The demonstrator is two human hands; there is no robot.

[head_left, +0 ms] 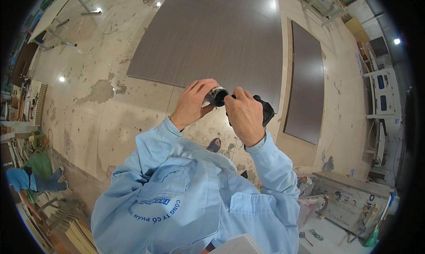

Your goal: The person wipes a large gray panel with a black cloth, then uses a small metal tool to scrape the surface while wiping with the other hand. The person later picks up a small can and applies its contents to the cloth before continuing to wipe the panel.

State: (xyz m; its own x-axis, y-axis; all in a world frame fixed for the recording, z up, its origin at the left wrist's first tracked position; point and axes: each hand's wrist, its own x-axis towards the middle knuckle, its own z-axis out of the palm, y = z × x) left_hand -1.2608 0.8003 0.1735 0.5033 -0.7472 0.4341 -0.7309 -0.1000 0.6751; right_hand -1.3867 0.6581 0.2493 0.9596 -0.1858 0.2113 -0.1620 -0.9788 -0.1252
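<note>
My left hand (192, 102) is wrapped around a small round can (218, 96) with a mottled side and a dark open mouth facing right. Close against that mouth, the curled fingers of my right hand (245, 114) meet the rim. A crumpled-looking black thing (268, 112) sticks out beyond my right hand's knuckles, gripped in it; its kind does not show. Both hands are held above the near edge of a large brown wood-grain panel (212, 37).
A narrower brown panel (305, 81) lies to the right. At far left another person (40, 182) in blue is near stacked boards. A worktable (59, 10) stands at upper left, a white machine cabinet (381, 92) at right, and a cluttered bench (349, 201) at lower right.
</note>
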